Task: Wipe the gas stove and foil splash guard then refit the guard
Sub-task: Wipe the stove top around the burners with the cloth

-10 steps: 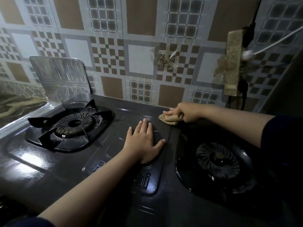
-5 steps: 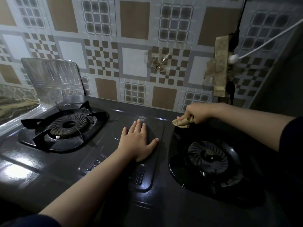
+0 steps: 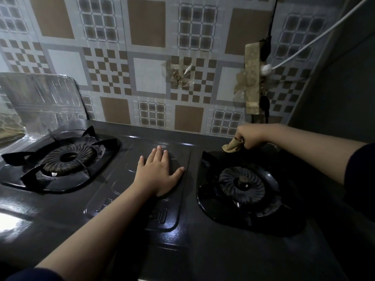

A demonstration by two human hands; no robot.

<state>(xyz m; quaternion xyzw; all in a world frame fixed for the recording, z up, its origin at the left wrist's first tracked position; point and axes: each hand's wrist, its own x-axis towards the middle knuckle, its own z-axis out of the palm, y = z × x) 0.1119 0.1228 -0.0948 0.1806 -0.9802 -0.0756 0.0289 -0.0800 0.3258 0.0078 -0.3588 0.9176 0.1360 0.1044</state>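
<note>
Patterned wall tiles are seen behind the black stove, with the foil guard stood at its back left. The left hand is laid flat, fingers straight, between the burners; a tan cloth is gripped by the right hand behind the right burner

The dark enamelled-metal gas stove top was glossy. The crinkled silver foil splash guard shone dully. The tan cloth looked matt.
</note>
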